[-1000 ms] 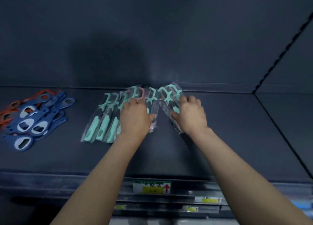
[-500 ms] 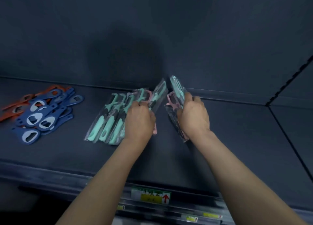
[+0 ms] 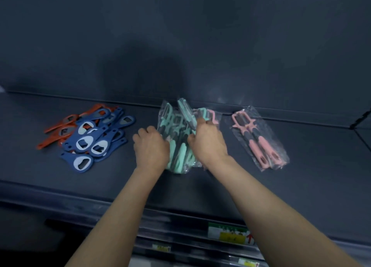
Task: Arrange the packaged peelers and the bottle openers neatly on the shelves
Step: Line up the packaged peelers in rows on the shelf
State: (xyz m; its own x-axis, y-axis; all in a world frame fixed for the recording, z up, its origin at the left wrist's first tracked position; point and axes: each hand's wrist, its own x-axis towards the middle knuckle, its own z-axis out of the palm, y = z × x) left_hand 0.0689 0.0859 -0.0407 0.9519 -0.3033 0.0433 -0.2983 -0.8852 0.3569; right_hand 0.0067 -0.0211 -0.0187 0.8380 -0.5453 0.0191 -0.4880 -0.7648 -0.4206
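A bunch of teal packaged peelers (image 3: 178, 146) in clear bags lies mid-shelf, gathered between both hands. My left hand (image 3: 151, 147) grips the bunch from its left side. My right hand (image 3: 207, 141) grips it from the right, fingers curled over the packets' tops, where a pink peeler (image 3: 210, 115) shows behind. Two pink packaged peelers (image 3: 259, 140) lie flat apart to the right. A loose pile of blue bottle openers (image 3: 90, 140) lies at the left, with orange bottle openers (image 3: 60, 132) under it.
The dark shelf (image 3: 311, 176) runs wide, with a back wall close behind the goods. A divider seam (image 3: 359, 120) marks its right end. Price labels (image 3: 228, 233) sit on the front rails of the lower shelves.
The pink peeler packets that my right hand held now lie on the shelf to the right. My right hand has moved left onto the teal bunch, which both hands have squeezed together.
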